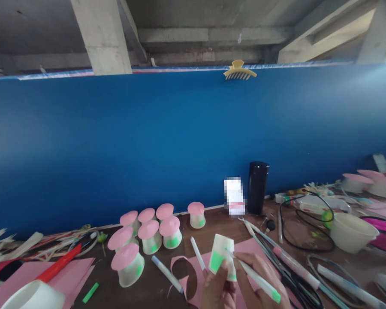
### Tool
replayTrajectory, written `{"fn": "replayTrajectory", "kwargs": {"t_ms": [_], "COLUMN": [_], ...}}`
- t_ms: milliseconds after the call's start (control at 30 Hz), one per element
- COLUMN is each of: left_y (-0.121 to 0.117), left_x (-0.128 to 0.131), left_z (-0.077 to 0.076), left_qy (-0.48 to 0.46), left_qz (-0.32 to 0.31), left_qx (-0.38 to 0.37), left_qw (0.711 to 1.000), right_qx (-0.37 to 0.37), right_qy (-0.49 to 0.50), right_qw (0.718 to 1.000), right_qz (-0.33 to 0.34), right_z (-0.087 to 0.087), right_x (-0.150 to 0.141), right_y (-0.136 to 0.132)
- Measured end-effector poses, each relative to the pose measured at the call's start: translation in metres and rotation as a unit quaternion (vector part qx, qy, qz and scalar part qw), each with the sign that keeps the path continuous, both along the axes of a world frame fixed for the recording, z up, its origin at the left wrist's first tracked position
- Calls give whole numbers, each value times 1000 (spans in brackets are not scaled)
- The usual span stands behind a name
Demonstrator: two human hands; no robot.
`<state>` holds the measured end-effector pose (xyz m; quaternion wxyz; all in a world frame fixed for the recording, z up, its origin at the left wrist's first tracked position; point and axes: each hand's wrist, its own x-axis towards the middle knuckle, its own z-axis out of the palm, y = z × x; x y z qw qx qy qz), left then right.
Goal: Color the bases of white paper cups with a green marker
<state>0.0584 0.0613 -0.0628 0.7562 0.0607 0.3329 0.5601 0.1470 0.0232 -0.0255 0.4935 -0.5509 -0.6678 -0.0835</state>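
Note:
A small white paper cup (223, 242) with a green patch on its side is held between the thumb and fingers of my left hand (216, 289). My right hand (262, 268) grips a white marker (257, 278) with a green end. The marker's tip is at the cup's side, near the green patch. Below my hands lies a pink paper sheet (197, 279) with a round cut-out. Left of them, several white cups with green patches stand topped with pink discs (149, 229). A green pen cap (90, 292) lies on the brown table.
A lit phone (234, 195) and a black flask (257, 189) stand against the blue partition (167, 137). Scissors, cables (305, 246) and a white cup (353, 231) sit to the right. Another marker (167, 274), a red tool (59, 262) and pink sheets lie left.

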Motion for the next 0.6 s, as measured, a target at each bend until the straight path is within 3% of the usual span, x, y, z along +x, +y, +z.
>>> {"fn": "replayTrajectory", "kwargs": {"t_ms": [333, 600], "left_y": [2, 1], "left_x": [0, 1], "left_z": [3, -3], "left_qy": [2, 43], "left_qz": [60, 34], "left_qx": [-79, -24], "left_qw": [995, 998], "right_qx": [84, 41], "right_qy": [69, 75], "right_qw": [993, 995], "right_qz": [-44, -44], "right_z": [11, 8], "right_x": [-1, 1], "right_y": [-6, -1]}}
